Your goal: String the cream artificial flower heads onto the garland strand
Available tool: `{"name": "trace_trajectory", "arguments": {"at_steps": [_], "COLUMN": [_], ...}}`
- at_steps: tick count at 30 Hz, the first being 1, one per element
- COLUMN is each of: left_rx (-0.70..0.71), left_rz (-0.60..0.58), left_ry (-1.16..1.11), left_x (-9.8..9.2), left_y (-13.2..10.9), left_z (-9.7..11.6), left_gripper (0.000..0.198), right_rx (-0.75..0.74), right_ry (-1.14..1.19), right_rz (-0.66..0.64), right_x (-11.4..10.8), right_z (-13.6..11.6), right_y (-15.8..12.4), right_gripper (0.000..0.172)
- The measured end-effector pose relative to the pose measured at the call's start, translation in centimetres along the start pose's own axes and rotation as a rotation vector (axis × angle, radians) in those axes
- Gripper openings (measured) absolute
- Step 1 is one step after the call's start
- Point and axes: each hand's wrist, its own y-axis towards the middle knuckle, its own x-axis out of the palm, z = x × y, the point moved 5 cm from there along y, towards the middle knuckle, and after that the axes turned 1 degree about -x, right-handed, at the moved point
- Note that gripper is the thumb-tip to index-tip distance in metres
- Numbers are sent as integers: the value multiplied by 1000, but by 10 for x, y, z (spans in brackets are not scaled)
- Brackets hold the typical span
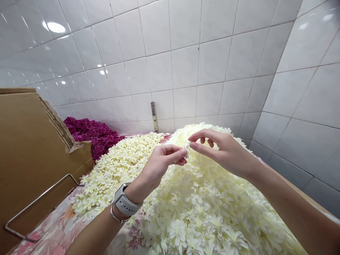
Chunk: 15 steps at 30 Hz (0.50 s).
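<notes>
My left hand (166, 161), with a watch and a bracelet on its wrist, is pinched on a small white flower piece (185, 151) at its fingertips. Just to the right, my right hand (215, 147) has its thumb and index finger apart, close to that piece; whether they touch it is unclear. Below both hands spreads a large heap of white flowers (196, 209). Left of it lies a flatter pile of small cream flowers (114, 168).
A cardboard box (32, 152) stands at the left, with a bent metal wire frame (39, 198) before it. Purple flowers (91, 134) lie behind. A floral cloth (58, 226) covers the surface. A metal strip (154, 117) stands against the tiled wall (183, 67).
</notes>
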Motion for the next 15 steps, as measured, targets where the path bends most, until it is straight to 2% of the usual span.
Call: {"name": "trace_trajectory", "arguments": {"at_steps": [2, 4, 6, 8, 10, 12, 15], "left_rx": [6, 5, 29, 94, 187, 273, 257], "left_rz": [-32, -41, -8, 89, 243, 429, 620], "left_ry": [7, 38, 95, 186, 314, 470, 815], "left_x": [3, 5, 3, -11, -38, -77, -141], "left_y": [-1, -3, -4, -4, -3, -1, 6], "left_z": [0, 1, 6, 17, 32, 45, 49], "left_gripper": [16, 16, 16, 19, 26, 29, 29], "right_rx": [16, 34, 60, 35, -72, -189, -285], "right_ry": [107, 158, 111, -43, -240, -414, -611], "right_rz": [-146, -197, -128, 13, 138, 251, 441], "right_x": [4, 4, 1, -4, -6, -7, -12], "right_z": [-4, -3, 3, 9, 9, 5, -4], "right_y": [-2, -2, -1, 2, 3, 2, -4], "right_gripper": [21, 24, 27, 26, 25, 25, 22]}}
